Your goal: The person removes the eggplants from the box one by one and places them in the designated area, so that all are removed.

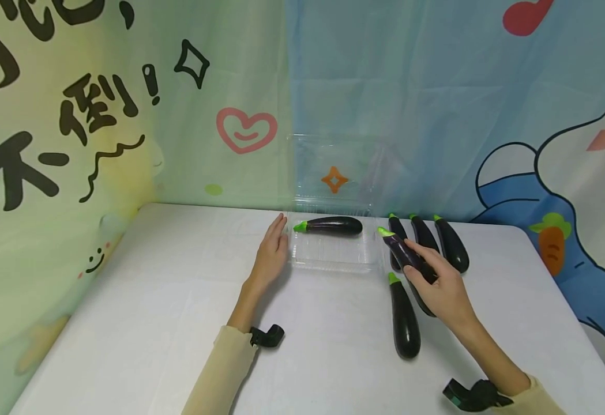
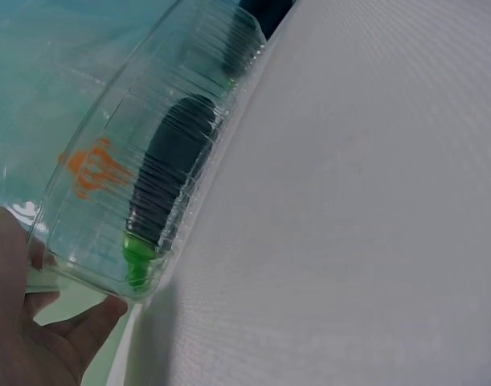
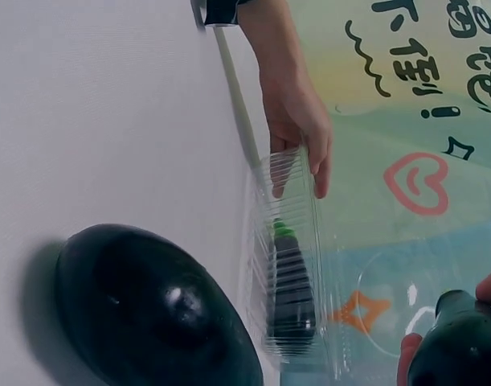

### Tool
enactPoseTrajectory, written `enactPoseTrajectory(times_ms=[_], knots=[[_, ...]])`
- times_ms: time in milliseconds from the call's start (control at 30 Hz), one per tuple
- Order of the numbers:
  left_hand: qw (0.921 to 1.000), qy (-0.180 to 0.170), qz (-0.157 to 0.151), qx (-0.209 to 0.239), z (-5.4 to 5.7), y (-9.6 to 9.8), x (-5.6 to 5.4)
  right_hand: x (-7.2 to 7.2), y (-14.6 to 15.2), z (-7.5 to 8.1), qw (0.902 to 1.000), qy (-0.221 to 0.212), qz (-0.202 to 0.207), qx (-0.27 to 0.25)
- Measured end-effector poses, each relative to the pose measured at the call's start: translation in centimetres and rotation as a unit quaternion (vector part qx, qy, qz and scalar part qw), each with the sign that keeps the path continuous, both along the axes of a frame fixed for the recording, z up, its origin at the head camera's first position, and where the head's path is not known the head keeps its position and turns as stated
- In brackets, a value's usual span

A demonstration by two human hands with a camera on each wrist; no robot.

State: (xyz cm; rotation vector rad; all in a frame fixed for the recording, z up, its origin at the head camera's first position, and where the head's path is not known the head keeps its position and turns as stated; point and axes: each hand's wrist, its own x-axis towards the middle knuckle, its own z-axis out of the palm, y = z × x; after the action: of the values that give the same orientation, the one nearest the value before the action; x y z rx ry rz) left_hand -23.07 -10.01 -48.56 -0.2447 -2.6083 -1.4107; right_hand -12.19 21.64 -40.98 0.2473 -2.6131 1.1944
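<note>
My left hand (image 1: 271,253) rests its fairly straight fingers along the left side of a clear plastic clamshell box (image 1: 333,253). The box's lid (image 1: 354,155) stands raised at the back. Inside lies one dark purple eggplant (image 1: 335,226) with its green stem to the left, also visible through the wall in the left wrist view. Just right of the box, my right hand (image 1: 444,285) grips another eggplant (image 1: 403,251) between thumb and fingers, its green stem pointing at the box. The right wrist view shows the rounded end of this held eggplant (image 3: 462,346) close up.
Several more eggplants lie on the white table (image 1: 177,305) at the right. One eggplant (image 1: 453,245) is in a row at the back, another (image 1: 405,323) lies nearer the front, and one is partly hidden under my right hand. A printed cloth backdrop (image 1: 229,63) hangs behind.
</note>
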Motion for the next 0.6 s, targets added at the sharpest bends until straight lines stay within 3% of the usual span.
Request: enactPoseTrajectory(times_ms=[267, 600], knots=[[1.0000, -0.002, 0.000, 0.004, 0.0, 0.0, 0.2, 1.0, 0.5, 0.2, 0.9998, -0.016, -0.008, -0.006], [1.0000, -0.005, 0.000, 0.006, 0.1, 0.1, 0.2, 1.9, 0.7, -0.3, 0.9986, 0.004, -0.029, -0.043]])
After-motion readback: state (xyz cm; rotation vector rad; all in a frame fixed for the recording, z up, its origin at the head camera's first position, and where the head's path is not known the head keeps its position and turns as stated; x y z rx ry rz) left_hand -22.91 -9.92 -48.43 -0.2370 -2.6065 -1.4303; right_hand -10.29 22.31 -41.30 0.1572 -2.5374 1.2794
